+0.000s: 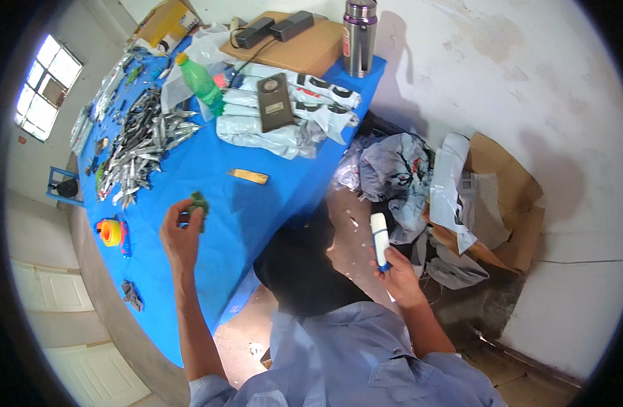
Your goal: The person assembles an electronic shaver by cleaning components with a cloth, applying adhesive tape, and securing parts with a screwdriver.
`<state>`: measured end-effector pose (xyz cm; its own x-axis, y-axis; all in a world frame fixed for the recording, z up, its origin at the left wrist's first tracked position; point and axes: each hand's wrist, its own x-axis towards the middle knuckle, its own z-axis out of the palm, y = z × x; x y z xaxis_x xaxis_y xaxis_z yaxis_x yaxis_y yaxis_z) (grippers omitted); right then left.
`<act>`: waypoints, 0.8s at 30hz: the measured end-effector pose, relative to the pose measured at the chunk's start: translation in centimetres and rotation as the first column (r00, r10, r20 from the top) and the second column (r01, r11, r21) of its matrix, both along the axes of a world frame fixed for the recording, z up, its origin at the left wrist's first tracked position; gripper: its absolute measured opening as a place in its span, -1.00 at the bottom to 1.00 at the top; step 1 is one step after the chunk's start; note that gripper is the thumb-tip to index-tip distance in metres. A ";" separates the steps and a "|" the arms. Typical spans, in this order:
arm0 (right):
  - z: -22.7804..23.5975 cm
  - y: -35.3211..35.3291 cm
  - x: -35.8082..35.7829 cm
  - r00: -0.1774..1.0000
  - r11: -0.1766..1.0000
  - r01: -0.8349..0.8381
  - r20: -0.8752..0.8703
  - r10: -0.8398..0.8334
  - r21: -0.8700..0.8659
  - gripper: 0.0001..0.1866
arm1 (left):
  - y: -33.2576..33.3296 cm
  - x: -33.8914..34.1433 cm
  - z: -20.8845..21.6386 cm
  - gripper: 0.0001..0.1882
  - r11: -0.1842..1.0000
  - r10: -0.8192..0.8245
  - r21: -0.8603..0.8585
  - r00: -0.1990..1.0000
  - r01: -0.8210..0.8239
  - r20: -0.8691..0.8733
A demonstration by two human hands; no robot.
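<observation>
Over the blue-covered table (163,302), my left hand (181,234) is closed on a small crumpled green piece (199,201); its exact kind cannot be made out. To the right, off the table and in front of my body, my right hand (401,277) grips a slim white stick-shaped thing with a blue band and blue end (379,234), held upright. A short yellowish bar (249,176), perhaps a folded knife, lies on the cloth just beyond my left hand. Past it, a dark flat device with a round silver part (275,102) rests on stacked white plastic packages (257,139).
Many silver strips (145,146) are heaped at the left. Behind stand a green bottle (199,85), a steel flask (359,41) and a cardboard box (318,54) bearing black adapters. A yellow tape roll (110,233) sits left. An open carton (504,176) and grey cloth (393,163) are right.
</observation>
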<state>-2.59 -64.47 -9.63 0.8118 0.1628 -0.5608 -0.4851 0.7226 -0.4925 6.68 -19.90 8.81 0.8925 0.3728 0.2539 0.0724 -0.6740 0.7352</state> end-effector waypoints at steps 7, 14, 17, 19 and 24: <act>5.6 3.0 1.3 0.985 0.983 -0.116 0.107 0.132 -0.143 -0.67 | -20.0 -2.7 -0.2 -0.72 0.784 -0.614 0.004 0.774 0.621 0.156; 10.5 2.1 -0.9 0.965 0.936 -0.217 0.084 0.249 -0.278 -0.65 | -24.8 -1.3 -8.4 -0.73 0.601 -0.798 0.350 0.566 0.718 0.208; 10.6 1.6 -3.5 0.970 0.934 -0.214 0.052 0.239 -0.287 -0.63 | -23.1 1.8 -9.4 -0.86 0.774 -0.633 0.080 0.765 0.628 0.123; 12.3 1.6 -3.0 0.982 0.950 -0.159 0.055 0.180 -0.271 -0.64 | -22.1 2.8 -9.4 -0.86 0.839 -0.526 -0.045 0.829 0.543 0.190; 10.9 1.1 -1.4 0.993 0.971 -0.085 0.066 0.102 -0.222 -0.62 | -22.5 0.7 -4.8 -0.83 0.843 -0.500 -0.102 0.840 0.527 0.208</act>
